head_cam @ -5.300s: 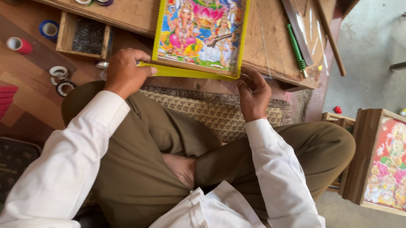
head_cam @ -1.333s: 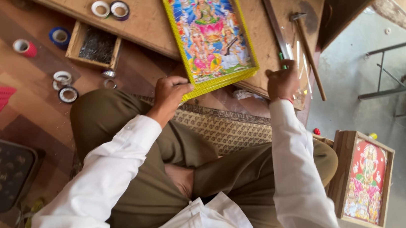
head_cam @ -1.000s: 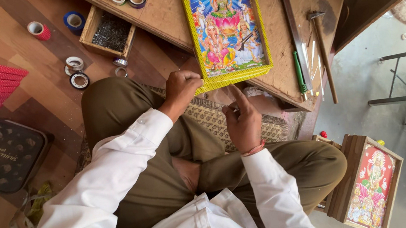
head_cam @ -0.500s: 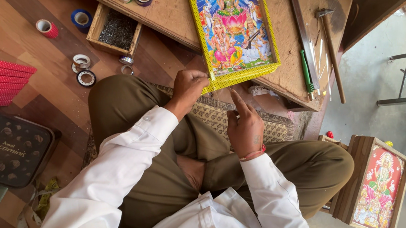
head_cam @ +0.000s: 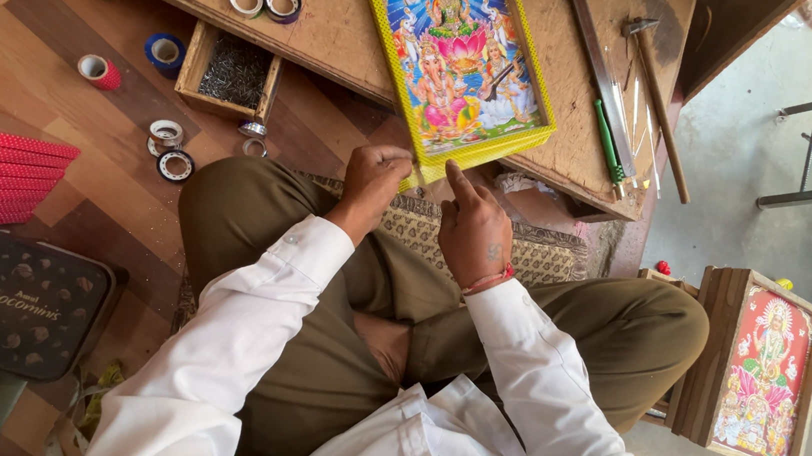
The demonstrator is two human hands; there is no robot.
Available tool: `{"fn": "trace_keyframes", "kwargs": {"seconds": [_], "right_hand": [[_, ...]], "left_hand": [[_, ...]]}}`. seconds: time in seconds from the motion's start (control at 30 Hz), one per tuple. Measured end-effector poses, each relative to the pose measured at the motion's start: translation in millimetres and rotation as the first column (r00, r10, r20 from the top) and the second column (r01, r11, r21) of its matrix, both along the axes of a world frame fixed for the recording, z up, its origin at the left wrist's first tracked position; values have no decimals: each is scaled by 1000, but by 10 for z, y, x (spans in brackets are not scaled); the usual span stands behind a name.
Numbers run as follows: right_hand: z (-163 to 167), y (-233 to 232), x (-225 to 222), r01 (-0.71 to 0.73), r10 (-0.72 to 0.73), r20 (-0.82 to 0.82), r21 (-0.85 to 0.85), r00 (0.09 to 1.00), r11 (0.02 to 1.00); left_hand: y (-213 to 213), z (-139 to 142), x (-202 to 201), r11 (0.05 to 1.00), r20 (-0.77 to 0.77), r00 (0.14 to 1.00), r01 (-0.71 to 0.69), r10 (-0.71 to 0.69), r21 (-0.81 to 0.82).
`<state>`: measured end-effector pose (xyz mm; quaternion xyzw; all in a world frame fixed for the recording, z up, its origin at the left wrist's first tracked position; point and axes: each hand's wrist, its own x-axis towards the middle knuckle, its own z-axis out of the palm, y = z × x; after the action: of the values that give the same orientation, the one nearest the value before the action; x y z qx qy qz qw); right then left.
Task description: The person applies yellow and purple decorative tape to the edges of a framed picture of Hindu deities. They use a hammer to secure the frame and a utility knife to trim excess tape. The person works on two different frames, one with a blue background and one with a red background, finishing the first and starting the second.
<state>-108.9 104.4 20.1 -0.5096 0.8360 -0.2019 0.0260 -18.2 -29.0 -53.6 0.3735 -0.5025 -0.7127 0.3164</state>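
Head view showed the left hand [head_cam: 372,176] pinching the near corner of the yellow-framed colourful picture [head_cam: 456,57] on the wooden workbench [head_cam: 345,33], the right hand [head_cam: 474,234] pointing one finger beside it, apparently fastening that edge; steady pressure seemed needed next.

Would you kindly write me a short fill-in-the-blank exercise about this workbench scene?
1. The framed picture has a border coloured ____.
2. The left hand touches the frame's ____ edge.
3. Right of the frame, beside the green-handled tool, lies a wooden-handled ____.
4. The right hand has its ____ finger raised towards the frame.

Missing words: yellow; near; hammer; index
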Motion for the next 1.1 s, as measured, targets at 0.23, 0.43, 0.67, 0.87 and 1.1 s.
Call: {"fn": "trace_keyframes", "kwargs": {"seconds": [0.23, 0.43, 0.67, 0.87, 1.1], "right_hand": [[-117, 75, -458, 80, -20, 190, -317, 982, 945], [-240, 223, -1757, 346, -346, 69, -373, 936, 861], [-604, 214, -2167, 541, -560, -62, -189, 826, 819], [-546, -87, -1331, 166, -219, -155, -300, 963, 939], [-429, -493, -232, 28, -92, -229, -267, 969, 963]], "left_hand": [[-61, 81, 67, 996, 20, 1000, -2, 0, 87], [-509, 213, 49, 511, 276, 881, 46, 384, -858], [-1252, 409, 88, 379, 443, 792, 290, 420, -879], [-1100, 457, -71, 239, 249, 739, 122, 625, -963], [-296, 71, -328, 993, 86, 990, -111, 113, -25]]}}
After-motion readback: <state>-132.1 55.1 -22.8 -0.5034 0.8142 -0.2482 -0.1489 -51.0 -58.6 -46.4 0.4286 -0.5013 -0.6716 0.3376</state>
